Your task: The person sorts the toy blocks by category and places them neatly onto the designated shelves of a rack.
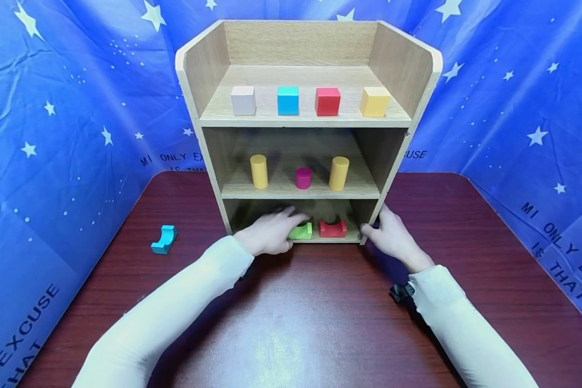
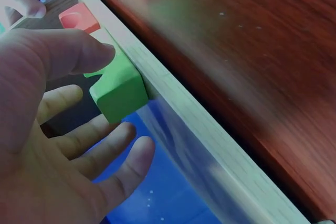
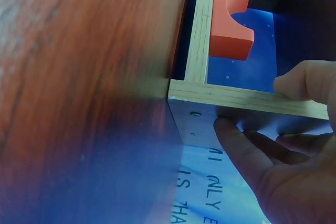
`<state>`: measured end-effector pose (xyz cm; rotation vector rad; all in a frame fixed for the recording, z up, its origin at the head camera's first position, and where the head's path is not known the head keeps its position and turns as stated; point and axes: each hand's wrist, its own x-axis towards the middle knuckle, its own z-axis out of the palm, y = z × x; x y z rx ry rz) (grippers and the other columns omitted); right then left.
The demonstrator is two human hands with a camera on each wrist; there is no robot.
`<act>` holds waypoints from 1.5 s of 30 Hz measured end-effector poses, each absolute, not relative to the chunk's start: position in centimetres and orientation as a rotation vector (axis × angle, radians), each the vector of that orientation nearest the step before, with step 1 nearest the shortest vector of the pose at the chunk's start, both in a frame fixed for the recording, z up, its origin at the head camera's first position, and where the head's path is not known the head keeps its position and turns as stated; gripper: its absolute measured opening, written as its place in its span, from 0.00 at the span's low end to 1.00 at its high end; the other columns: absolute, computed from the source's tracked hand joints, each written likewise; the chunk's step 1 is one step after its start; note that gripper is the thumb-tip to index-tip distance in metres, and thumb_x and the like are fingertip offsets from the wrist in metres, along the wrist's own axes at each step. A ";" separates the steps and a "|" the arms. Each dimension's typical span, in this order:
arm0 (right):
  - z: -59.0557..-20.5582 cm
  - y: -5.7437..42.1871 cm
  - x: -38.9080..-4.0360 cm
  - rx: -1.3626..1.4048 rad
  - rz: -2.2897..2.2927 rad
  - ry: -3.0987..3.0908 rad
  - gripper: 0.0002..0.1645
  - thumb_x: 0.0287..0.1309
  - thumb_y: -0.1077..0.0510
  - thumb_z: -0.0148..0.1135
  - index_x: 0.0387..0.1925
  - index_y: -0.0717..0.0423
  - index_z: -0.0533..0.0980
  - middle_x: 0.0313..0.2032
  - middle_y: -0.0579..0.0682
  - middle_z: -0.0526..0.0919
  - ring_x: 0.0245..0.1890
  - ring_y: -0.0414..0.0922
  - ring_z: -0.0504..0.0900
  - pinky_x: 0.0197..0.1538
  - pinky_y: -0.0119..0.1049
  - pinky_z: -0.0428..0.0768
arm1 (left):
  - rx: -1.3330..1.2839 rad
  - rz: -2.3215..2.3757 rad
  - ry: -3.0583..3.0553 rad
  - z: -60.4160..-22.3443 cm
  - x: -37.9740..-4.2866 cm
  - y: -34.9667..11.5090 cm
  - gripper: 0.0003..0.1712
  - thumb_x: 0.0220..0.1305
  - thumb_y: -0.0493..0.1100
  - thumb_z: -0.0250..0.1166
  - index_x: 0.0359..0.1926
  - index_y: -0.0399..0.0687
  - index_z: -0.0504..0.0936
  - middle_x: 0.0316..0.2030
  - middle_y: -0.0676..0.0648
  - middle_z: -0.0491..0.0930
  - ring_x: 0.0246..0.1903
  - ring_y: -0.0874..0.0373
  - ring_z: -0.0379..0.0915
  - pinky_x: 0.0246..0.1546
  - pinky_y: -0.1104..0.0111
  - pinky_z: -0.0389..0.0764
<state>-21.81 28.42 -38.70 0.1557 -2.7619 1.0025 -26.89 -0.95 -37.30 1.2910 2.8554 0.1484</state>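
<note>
A wooden shelf unit [image 1: 298, 43] stands on the table. At its lowest board, my left hand [image 1: 271, 231] is around a green arch block [image 1: 302, 231], whose left part it hides in the head view. In the left wrist view, the thumb lies over the green block's notch and the other fingers spread loosely beside it. Right of it sits a red arch block [image 1: 333, 230], its notch facing up. My right hand [image 1: 393, 237] grips the lower right side panel [image 3: 252, 95], thumb on the inner side and fingers against the outer face.
A blue arch block [image 1: 165, 240] lies on the table [image 1: 291, 323], left of the shelf. White, blue, red and yellow cubes [image 1: 375, 102] line the top board. Two yellow cylinders [image 1: 259, 172] flank a short magenta cylinder [image 1: 303, 178] on the middle board. Starry blue cloth [image 1: 77, 134] surrounds the table.
</note>
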 end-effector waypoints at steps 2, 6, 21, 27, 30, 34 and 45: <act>-38.7 28.4 -21.8 0.158 0.998 -2.760 0.27 0.53 0.61 0.59 0.55 0.63 0.65 0.41 0.61 0.80 0.45 0.54 0.76 0.49 0.50 0.72 | 1.314 0.155 2.872 -37.4 -26.8 -1.3 0.41 0.50 0.41 0.67 0.67 0.57 0.65 0.63 0.39 0.66 0.62 0.43 0.64 0.48 0.53 0.76; -38.7 28.5 -21.8 0.158 0.991 -2.757 0.26 0.53 0.61 0.59 0.54 0.63 0.65 0.39 0.61 0.80 0.43 0.54 0.76 0.48 0.49 0.72 | 1.354 0.148 2.899 -37.7 -26.7 -1.8 0.40 0.48 0.40 0.66 0.66 0.56 0.66 0.57 0.41 0.70 0.55 0.45 0.70 0.42 0.55 0.79; -38.6 28.5 -21.6 0.160 0.993 -2.743 0.29 0.52 0.62 0.59 0.57 0.66 0.65 0.41 0.62 0.80 0.45 0.55 0.76 0.50 0.50 0.72 | 1.476 0.171 2.955 -37.8 -25.6 -3.3 0.38 0.47 0.42 0.67 0.63 0.54 0.67 0.45 0.46 0.72 0.39 0.50 0.73 0.31 0.58 0.78; -38.7 28.5 -21.7 0.159 0.992 -2.746 0.28 0.52 0.62 0.59 0.55 0.65 0.65 0.40 0.61 0.80 0.45 0.55 0.77 0.49 0.50 0.72 | 1.489 0.176 2.970 -37.7 -25.2 -4.2 0.37 0.48 0.42 0.67 0.62 0.52 0.67 0.45 0.46 0.71 0.40 0.49 0.72 0.33 0.58 0.77; -38.7 28.6 -21.7 0.154 0.994 -2.746 0.28 0.52 0.62 0.59 0.55 0.64 0.65 0.40 0.61 0.80 0.45 0.54 0.77 0.49 0.50 0.72 | 1.510 0.202 2.976 -37.8 -25.0 -4.6 0.36 0.47 0.41 0.66 0.61 0.51 0.68 0.45 0.46 0.71 0.41 0.49 0.72 0.35 0.58 0.77; -38.7 28.5 -21.7 0.150 1.004 -2.754 0.28 0.53 0.61 0.59 0.56 0.64 0.65 0.40 0.61 0.80 0.44 0.54 0.76 0.49 0.49 0.72 | 1.549 0.215 2.986 -38.0 -24.7 -5.3 0.36 0.47 0.41 0.67 0.61 0.49 0.69 0.46 0.46 0.71 0.43 0.49 0.72 0.37 0.58 0.77; -38.5 28.3 -21.7 0.151 1.009 -2.761 0.27 0.53 0.61 0.59 0.55 0.63 0.65 0.39 0.59 0.81 0.44 0.53 0.77 0.49 0.49 0.73 | 1.606 0.232 2.993 -37.9 -23.7 -7.4 0.33 0.45 0.40 0.67 0.57 0.48 0.72 0.46 0.47 0.71 0.43 0.49 0.71 0.40 0.58 0.76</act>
